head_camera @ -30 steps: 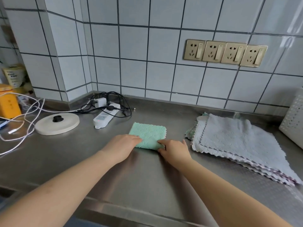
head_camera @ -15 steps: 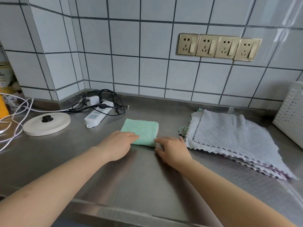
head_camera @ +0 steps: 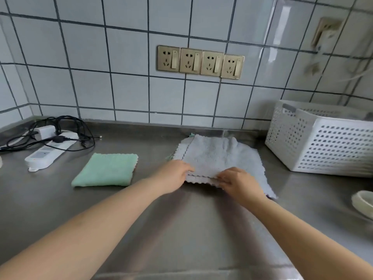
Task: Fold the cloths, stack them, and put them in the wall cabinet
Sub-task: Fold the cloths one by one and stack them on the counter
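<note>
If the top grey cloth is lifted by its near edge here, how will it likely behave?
The top grey cloth will probably hang limp, since it is thin fabric lying flat with a slight wrinkle. It looks light. The left hand and right hand are at its near edge, so the cloths beneath may drag along.

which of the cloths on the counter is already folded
The green cloth, lying alone left of both hands; the grey cloths are still a flat, unfolded pile.

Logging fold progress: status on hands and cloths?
Left hand and right hand both pinching near edge of top grey cloth on pile. Green cloth folded, lying apart at left. Nothing in the way.
</note>
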### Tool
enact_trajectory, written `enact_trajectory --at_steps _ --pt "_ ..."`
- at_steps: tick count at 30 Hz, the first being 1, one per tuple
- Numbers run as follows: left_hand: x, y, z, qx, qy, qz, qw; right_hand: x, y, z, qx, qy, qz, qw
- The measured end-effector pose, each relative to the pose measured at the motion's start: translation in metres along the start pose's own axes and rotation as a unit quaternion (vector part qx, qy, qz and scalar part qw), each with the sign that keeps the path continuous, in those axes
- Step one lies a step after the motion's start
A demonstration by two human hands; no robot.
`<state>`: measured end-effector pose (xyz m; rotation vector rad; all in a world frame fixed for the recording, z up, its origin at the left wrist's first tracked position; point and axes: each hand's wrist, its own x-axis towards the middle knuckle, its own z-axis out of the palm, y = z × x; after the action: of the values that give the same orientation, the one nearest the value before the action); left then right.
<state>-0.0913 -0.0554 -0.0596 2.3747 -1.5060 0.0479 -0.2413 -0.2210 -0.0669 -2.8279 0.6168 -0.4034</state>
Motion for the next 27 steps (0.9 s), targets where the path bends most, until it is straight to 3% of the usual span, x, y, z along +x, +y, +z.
enact_trajectory --at_steps 6,13,17,20,23,27 --pt "0.028 0.014 0.022 -0.003 -0.007 -0.013 1.000 0.000 0.027 -0.007 0.013 0.002 0.017 1.000" --pt "0.037 0.011 0.026 -0.010 0.038 -0.035 0.999 0.005 0.040 -0.008 0.035 0.022 0.030 0.999" --pt "0.042 0.014 0.020 -0.051 0.016 -0.063 0.997 0.006 0.048 -0.012 0.037 0.044 0.055 0.997" --pt "0.045 0.016 0.017 -0.010 0.005 -0.058 0.998 0.005 0.051 -0.011 0.018 0.044 0.071 0.996" --pt "0.044 0.015 0.007 0.001 0.062 -0.075 0.995 0.001 0.048 -0.017 -0.002 0.060 0.081 0.995" --pt "0.036 0.017 -0.015 0.011 0.143 -0.035 0.989 -0.009 0.039 -0.039 0.050 0.164 0.071 0.983"
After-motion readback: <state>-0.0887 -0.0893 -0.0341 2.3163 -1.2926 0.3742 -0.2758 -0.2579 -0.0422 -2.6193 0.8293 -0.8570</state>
